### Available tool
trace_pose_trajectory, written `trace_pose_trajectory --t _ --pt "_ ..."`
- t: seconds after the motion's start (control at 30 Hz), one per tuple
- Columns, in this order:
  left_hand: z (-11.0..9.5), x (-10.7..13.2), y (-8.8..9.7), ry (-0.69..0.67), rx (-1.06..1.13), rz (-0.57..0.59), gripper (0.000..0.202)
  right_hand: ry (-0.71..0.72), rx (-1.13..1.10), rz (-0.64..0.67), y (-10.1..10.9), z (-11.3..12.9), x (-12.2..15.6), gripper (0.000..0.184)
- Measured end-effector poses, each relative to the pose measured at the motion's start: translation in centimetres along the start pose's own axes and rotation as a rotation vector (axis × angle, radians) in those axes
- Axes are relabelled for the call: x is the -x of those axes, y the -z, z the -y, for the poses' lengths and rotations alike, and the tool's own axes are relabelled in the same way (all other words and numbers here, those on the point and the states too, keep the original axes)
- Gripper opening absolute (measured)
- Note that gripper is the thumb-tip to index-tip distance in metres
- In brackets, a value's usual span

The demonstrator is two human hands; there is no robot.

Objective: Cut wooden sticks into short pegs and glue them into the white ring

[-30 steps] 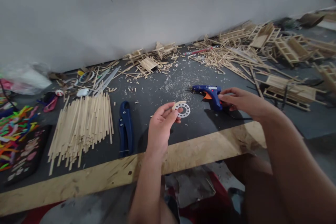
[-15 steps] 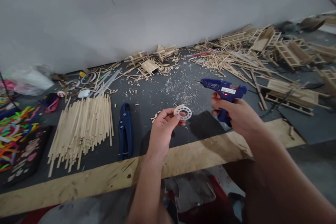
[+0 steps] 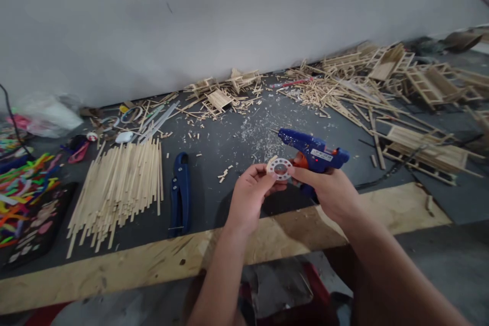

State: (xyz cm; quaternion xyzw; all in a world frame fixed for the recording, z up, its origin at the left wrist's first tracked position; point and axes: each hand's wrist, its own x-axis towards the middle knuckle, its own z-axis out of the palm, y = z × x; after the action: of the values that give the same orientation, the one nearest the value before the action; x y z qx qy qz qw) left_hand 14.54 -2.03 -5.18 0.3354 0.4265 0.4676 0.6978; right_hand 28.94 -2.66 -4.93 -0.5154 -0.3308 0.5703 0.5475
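Observation:
My left hand (image 3: 250, 191) pinches a white ring with small holes around it (image 3: 272, 167) over the table's front part. A short piece of wooden stick shows at the ring's upper left edge. In my right hand (image 3: 328, 186) is a blue hot glue gun (image 3: 303, 143), its nozzle pointing left and a small red light lit on its side. My right thumb reaches to the right edge of the ring and appears to touch it. The fingers of my right hand behind the glue gun are partly hidden.
Left of my hands lie a blue cutter (image 3: 180, 193) and a pile of thin wooden sticks (image 3: 118, 188). Colourful strips (image 3: 23, 193) lie far left. Stick offcuts and small stick-built models (image 3: 428, 145) crowd the back and right. A black cord (image 3: 397, 170) trails at right.
My right hand has moved left and down with the glue gun, so its thumb is now at the ring. My left hand and the ring have shifted slightly right in view.

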Motion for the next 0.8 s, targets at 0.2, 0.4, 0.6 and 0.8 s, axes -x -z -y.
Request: trace_pose_trajectory --t 0.2,0.4,0.6,0.8 --pt "0.4 -0.4 0.2 -0.068 -0.086 -0.007 0.023 0.058 0.029 -0.001 0.1 -0.2 -0.3 0.025" --pt "0.3 -0.5 0.5 -0.073 -0.116 -0.040 0.019 0.031 0.067 0.063 0.8 0.3 0.0 0.021" --pt "-0.4 -0.2 1.0 -0.118 -0.150 -0.025 0.017 0.033 0.007 0.188 2.6 0.7 0.2 0.016" --pt "-0.8 0.2 1.8 -0.167 -0.181 0.011 0.015 -0.040 0.138 0.322 3.9 0.8 0.7 0.021"
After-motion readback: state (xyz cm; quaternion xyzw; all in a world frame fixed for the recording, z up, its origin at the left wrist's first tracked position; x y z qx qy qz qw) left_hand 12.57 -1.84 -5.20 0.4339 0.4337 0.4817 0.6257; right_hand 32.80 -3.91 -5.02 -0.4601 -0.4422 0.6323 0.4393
